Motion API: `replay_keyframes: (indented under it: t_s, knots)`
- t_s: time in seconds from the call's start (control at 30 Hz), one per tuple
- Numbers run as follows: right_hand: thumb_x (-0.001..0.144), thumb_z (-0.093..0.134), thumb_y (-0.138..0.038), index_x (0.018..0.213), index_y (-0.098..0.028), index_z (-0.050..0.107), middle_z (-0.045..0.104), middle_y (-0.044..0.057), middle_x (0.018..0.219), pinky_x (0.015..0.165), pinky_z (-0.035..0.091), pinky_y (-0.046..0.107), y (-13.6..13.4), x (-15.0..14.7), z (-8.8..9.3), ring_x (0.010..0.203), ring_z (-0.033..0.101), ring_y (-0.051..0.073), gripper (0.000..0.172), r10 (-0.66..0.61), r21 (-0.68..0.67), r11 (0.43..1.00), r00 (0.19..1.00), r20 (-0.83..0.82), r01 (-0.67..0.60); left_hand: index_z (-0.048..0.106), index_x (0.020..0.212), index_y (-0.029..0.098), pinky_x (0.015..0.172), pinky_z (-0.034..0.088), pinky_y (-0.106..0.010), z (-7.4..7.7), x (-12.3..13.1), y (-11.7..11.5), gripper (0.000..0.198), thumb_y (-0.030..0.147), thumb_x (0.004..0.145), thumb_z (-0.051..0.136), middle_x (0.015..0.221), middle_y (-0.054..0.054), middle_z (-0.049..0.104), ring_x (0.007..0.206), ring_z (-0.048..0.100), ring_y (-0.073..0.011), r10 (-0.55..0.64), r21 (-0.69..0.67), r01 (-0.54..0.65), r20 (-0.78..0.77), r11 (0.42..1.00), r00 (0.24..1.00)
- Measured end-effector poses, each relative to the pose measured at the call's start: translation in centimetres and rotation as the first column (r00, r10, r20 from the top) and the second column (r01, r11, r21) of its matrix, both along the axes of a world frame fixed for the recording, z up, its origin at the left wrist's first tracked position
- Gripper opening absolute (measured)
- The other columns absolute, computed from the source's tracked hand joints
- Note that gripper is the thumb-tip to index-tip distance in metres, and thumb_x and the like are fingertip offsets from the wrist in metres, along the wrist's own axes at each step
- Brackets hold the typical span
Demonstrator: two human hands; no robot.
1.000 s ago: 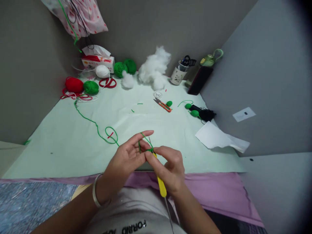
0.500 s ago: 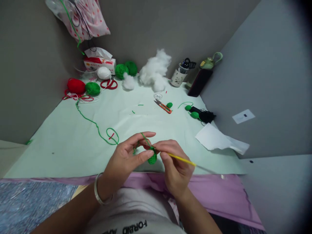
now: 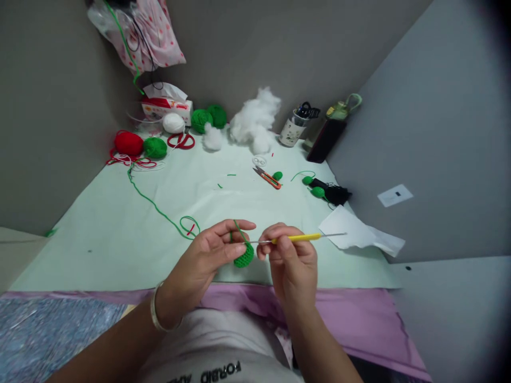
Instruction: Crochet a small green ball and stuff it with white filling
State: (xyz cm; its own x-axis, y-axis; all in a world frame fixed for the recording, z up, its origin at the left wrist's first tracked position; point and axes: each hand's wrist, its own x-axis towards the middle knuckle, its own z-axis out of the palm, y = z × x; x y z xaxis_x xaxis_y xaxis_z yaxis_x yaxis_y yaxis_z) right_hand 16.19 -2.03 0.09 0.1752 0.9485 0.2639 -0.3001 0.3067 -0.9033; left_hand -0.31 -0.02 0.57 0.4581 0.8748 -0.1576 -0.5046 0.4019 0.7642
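Note:
Between thumb and fingers, my left hand pinches a small green crochet piece with visible stitch texture. Green yarn runs from the piece up over my left index finger, and a strand trails away over the table to the left. My right hand grips the yellow handle of a crochet hook. The hook lies nearly level, its thin metal shaft reaching left to the top edge of the crochet piece. Whether its tip is inside a stitch is too small to tell.
Orange thread snips lie mid-table beside a small green piece. White stuffing, yarn balls, red-handled scissors and a tissue box line the back. White paper and black yarn are at right.
My right hand has drawn back slightly right, and the hook has swung from slanting to nearly level. The crochet piece has turned and moved a little left in my left hand.

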Motion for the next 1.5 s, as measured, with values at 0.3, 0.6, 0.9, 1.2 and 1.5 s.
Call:
replay_keyframes:
  t_s: [0.3, 0.6, 0.9, 1.2, 1.5]
  knots:
    - [0.1, 0.072, -0.026, 0.097, -0.028, 0.083, 0.074, 0.001, 0.089, 0.07, 0.055, 0.027, 0.3, -0.5, -1.4, 0.074, 0.067, 0.013, 0.012, -0.013, 0.043, 0.999, 0.997, 0.072, 0.01, 0.056, 0.09, 0.022, 0.082, 0.047, -0.027, -1.2, 0.1, -0.3, 0.028, 0.024, 0.088, 0.083, 0.086, 0.003, 0.067, 0.087, 0.064, -0.0138, 0.05, 0.104, -0.045, -0.053, 0.994, 0.997]
    - [0.098, 0.072, -0.034, 0.093, -0.023, 0.079, 0.075, 0.003, 0.094, 0.071, 0.056, 0.028, 3.0, 0.6, 0.2, 0.074, 0.068, 0.014, 0.014, -0.065, -0.029, 0.997, 0.98, 0.188, 0.072, 0.073, 0.099, 0.018, 0.067, 0.045, -0.027, -1.1, 0.1, 0.8, 0.023, 0.032, 0.082, 0.081, 0.08, 0.002, 0.063, 0.07, 0.055, -0.0125, -0.269, 0.071, 0.292, -0.23, 0.954, 0.935]
    - [0.098, 0.057, -0.052, 0.106, -0.02, 0.068, 0.065, -0.001, 0.064, 0.066, 0.05, 0.034, 11.9, 6.0, 0.7, 0.06, 0.058, 0.018, 0.035, 0.171, -0.225, 0.973, 0.789, 0.59, -0.043, 0.081, 0.095, 0.02, 0.074, 0.044, -0.03, 0.0, -2.7, 8.5, 0.022, 0.038, 0.083, 0.08, 0.088, -0.002, 0.072, 0.072, 0.054, -0.0146, 0.104, 0.243, -0.015, -0.359, 0.97, 0.928]
    - [0.085, 0.077, -0.054, 0.118, -0.02, 0.073, 0.076, 0.006, 0.094, 0.08, 0.054, 0.035, 14.3, 3.3, 0.3, 0.082, 0.068, 0.019, 0.047, 0.439, -0.318, 0.892, 0.78, 0.446, -0.32, 0.075, 0.085, 0.02, 0.076, 0.047, -0.031, 0.1, -1.2, 13.2, 0.023, 0.034, 0.072, 0.087, 0.076, 0.001, 0.069, 0.075, 0.061, -0.0185, 0.212, 0.367, -0.063, -0.383, 0.928, 0.899]
    - [0.08, 0.082, -0.04, 0.094, -0.018, 0.072, 0.061, -0.005, 0.068, 0.062, 0.044, 0.026, 15.4, 1.8, -1.5, 0.062, 0.054, 0.011, 0.029, 0.384, -0.342, 0.895, 0.884, 0.268, -0.285, 0.072, 0.085, 0.018, 0.095, 0.054, -0.035, -1.7, -1.6, 15.0, 0.021, 0.036, 0.083, 0.083, 0.095, -0.003, 0.073, 0.092, 0.07, -0.0201, 0.232, 0.246, -0.149, -0.349, 0.958, 0.908]
